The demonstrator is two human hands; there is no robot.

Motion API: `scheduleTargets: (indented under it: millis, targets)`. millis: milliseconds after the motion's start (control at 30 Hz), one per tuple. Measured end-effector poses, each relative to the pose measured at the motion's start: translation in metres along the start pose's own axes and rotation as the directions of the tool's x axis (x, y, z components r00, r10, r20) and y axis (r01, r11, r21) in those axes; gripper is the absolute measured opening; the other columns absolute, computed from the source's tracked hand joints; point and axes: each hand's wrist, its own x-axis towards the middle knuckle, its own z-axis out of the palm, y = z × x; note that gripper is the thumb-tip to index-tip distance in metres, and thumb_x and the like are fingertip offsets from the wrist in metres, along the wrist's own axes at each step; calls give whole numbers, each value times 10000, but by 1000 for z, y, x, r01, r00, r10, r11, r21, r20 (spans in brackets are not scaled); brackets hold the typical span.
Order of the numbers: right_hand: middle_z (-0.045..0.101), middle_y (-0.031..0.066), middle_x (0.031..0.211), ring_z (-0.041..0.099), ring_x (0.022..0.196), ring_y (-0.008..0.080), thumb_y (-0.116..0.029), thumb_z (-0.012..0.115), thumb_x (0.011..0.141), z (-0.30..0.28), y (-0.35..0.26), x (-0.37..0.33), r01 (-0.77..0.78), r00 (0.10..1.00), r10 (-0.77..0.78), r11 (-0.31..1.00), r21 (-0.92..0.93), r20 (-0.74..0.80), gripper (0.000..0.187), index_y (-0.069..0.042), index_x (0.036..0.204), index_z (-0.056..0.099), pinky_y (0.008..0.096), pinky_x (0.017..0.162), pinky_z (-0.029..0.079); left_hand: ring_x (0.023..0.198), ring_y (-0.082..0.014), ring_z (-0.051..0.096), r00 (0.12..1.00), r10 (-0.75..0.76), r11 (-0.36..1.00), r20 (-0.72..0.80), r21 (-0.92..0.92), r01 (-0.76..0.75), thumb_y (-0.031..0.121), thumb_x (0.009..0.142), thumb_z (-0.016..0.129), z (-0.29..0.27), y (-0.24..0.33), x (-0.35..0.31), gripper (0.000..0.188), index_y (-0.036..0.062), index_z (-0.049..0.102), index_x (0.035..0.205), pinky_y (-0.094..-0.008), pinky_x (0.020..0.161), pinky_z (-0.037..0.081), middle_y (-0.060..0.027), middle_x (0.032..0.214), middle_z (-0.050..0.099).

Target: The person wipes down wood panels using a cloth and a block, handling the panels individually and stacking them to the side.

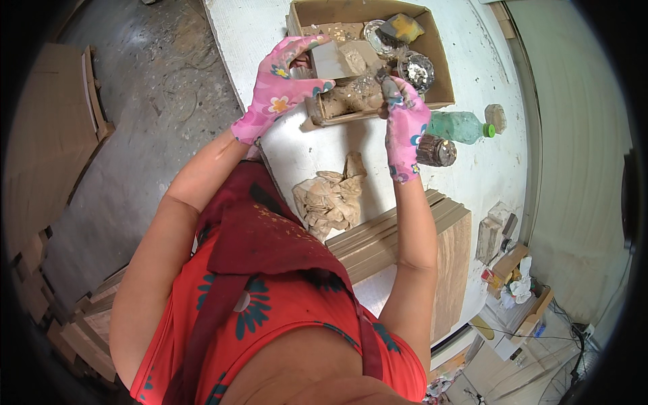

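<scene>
Both my hands wear pink flowered gloves and reach over a shallow cardboard box [442, 50]. My left hand [280, 88] is closed around a block [329, 62] with a smooth grey face, fingers along its far side and thumb on the near side. Beside that face is a rough beige part [359, 59]; whether it belongs to the same piece I cannot tell. My right hand [407, 125] is closed, its dark, dirty fingertips pinched at the box's near right; what they hold is hidden. Inside the box are a clear cup [416, 71] with pale bits and a yellow-and-black lump [401, 29].
A green plastic bottle [453, 126] lies right of the box, with a dark ridged container [436, 150] nearer me. A crumpled beige cloth [329, 201] lies on the white table [277, 152]. Stacked wood-look boards [452, 260] sit under my right forearm.
</scene>
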Motion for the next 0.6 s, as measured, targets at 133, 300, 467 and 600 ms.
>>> scheduleTargets:
  millis: [133,300,467,600]
  targets:
    - [595,-17,685,504,509,35,-132,643,861,-8,-3,-1,8,1000,-7,997,71,-22,199,-14,1021,658,174,448,366,968,-119,554,1000,-22,997,9,80,21,37,637,808,0,4,-1,649,56,558,1235,-247,848,451,-33,1165,559]
    - [618,9,663,510,506,49,-181,641,870,-6,24,5,105,993,-101,991,-80,57,217,1,988,645,181,454,373,962,-124,555,999,16,999,31,47,-17,37,633,809,1,3,-1,651,58,559,1234,-254,851,454,-37,1176,555]
    - [617,25,675,525,515,66,-160,612,885,-9,5,4,52,999,-51,993,111,-10,218,23,1003,627,179,457,379,953,-128,559,999,19,999,26,-43,-18,37,634,810,0,2,-2,651,61,559,1235,-257,842,465,-32,1164,552]
    - [612,-4,663,528,508,38,-132,623,876,-2,-2,-10,160,983,-166,984,77,82,185,-16,1019,643,166,437,376,943,-123,562,1000,16,1000,18,26,-16,37,637,810,-2,2,-1,652,62,557,1237,-255,835,469,-31,1162,551]
